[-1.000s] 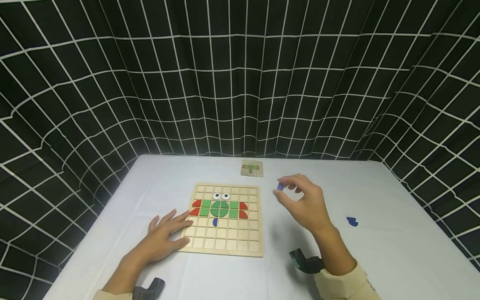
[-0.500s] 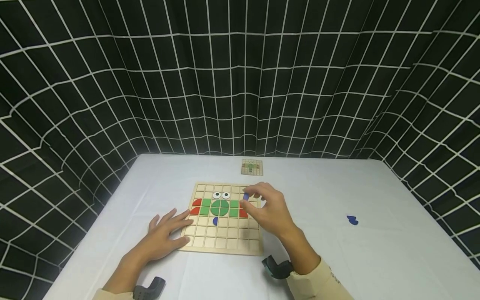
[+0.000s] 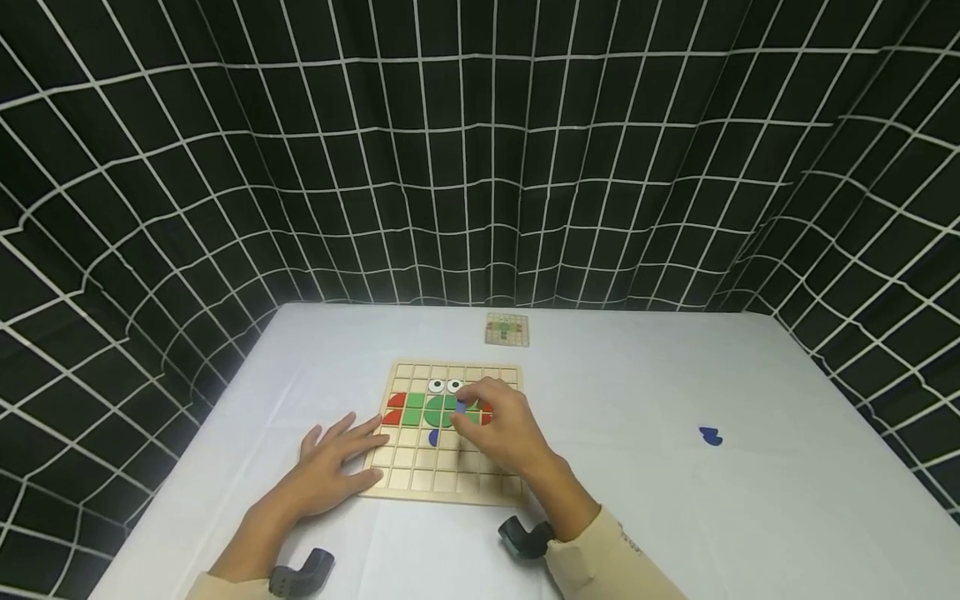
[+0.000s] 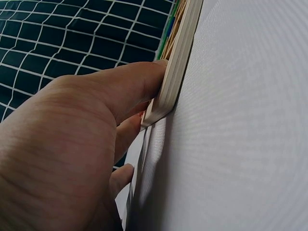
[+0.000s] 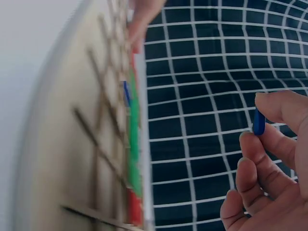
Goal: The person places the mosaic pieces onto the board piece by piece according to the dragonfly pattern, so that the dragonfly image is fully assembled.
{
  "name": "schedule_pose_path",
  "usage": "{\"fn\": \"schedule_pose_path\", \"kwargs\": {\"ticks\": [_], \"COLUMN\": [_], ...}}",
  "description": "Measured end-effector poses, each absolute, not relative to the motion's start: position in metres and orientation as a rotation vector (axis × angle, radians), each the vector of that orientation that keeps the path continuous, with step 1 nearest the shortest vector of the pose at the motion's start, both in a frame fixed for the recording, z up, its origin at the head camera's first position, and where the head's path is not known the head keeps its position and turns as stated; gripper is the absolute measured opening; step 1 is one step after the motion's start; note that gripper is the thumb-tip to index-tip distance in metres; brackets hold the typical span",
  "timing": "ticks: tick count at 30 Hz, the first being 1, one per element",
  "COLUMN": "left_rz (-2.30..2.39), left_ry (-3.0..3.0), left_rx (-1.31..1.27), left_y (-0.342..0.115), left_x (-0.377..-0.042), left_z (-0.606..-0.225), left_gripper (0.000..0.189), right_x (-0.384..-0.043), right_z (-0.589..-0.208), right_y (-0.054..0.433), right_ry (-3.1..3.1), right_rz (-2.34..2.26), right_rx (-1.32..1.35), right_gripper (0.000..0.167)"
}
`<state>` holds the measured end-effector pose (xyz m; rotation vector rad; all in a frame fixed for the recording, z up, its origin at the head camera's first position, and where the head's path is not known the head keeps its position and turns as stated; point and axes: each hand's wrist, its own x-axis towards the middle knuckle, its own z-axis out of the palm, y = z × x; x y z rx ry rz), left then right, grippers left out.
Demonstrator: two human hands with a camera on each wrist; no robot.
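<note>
A square wooden grid board (image 3: 420,481) lies on the table, bearing green, red and blue flat pieces and two round eye pieces (image 3: 446,386). My right hand (image 3: 504,423) is over the board's right half and pinches a small blue piece (image 5: 259,121) between thumb and fingertips. In the right wrist view the piece is held clear of the board's face. One blue quarter-round piece (image 3: 433,437) sits in a cell below the green circle (image 3: 437,412). My left hand (image 3: 330,471), fingers spread, rests at the board's left edge; the left wrist view shows its thumb against the board's side.
Two blue pieces (image 3: 710,436) lie together on the white tablecloth (image 3: 622,375) at the right. A small picture card (image 3: 507,329) with a similar pattern lies behind the board. A dark curtain with white grid lines (image 3: 480,167) surrounds the table.
My right hand has carried the blue piece leftward from beside the board to over its middle. The left hand has stayed at the board's left edge.
</note>
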<state>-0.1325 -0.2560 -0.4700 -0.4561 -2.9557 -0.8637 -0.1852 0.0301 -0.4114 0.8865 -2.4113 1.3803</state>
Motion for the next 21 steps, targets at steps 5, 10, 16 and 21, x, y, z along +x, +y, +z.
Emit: {"fn": "schedule_pose_path", "kwargs": {"ticks": [5, 10, 16, 21], "left_rz": [-0.854, -0.854, -0.852, -0.854], "left_ry": [-2.952, -2.943, -2.944, -2.952], "left_rx": [-0.469, -0.472, -0.474, -0.462], "left_y": [-0.255, -0.256, -0.257, -0.257], "left_x": [-0.137, -0.138, -0.135, -0.133], "left_z": [-0.468, -0.465, -0.468, -0.469], "left_gripper": [0.049, 0.048, 0.048, 0.048], "right_x": [-0.189, -0.193, -0.190, -0.187], "right_z": [-0.421, -0.431, -0.446, -0.455], "right_y": [0.027, 0.021, 0.016, 0.012], "right_ry": [-2.464, -2.509, -2.643, -2.716], "right_rz": [1.339, 1.328, 1.236, 1.148], "right_rx": [0.890, 0.907, 0.886, 0.876], "right_gripper": [0.019, 0.019, 0.021, 0.020]}}
